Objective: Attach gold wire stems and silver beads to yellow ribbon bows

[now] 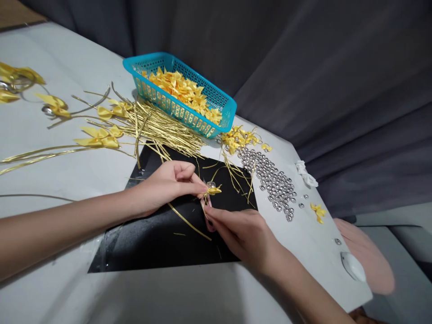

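Note:
My left hand (175, 180) is closed in a pinch on a small yellow ribbon bow (214, 191) with a silver bead (211, 184) at its top. My right hand (241, 225) grips pink-handled thread snips (210, 226), whose narrow tips point up beside the left fingertips. Both hands meet above a black mat (155, 245), and the fingers partly hide the bow and the snips. A cut length of gold cord (189, 222) lies on the mat below them.
Behind the mat stands a blue basket (130, 63) of yellow bows (182, 92), beside a bundle of gold cords (162, 128). Silver beads (270, 180) are heaped to the right. Finished-looking bow pieces (101, 136) lie left. A white mouse-shaped object (353, 266) sits near the right edge.

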### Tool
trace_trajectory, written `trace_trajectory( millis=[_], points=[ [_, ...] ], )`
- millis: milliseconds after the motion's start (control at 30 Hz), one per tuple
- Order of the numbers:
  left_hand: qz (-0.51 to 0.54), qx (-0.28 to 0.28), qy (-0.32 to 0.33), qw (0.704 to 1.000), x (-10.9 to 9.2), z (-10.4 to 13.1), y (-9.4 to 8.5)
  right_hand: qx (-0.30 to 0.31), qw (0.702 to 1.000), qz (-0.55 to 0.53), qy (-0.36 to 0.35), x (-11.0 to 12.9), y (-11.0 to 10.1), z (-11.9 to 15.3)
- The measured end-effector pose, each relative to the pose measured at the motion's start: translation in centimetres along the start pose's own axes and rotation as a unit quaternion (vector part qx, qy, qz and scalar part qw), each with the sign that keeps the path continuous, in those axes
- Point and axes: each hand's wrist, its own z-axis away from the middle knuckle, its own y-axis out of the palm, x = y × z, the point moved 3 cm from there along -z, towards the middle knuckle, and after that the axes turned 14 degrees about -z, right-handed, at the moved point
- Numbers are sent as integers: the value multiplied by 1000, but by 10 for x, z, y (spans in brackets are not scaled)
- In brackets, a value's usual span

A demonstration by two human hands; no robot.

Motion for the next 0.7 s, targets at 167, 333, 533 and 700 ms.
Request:
trace_trajectory(
  millis=[167,333,533,700],
  points=[
    [-74,5,9,997,-3,0,2,74,992,97,3,17,-28,-11],
    [-102,30,24,994,-3,1,3,74,967,238,-53,23,-41,-31],
    [-142,56,47,987,2,2,4,116,979,168,-12,3,-36,-58],
    [-132,46,38,989,1,1,2,104,988,111,40,-12,-40,-62]
  ],
)
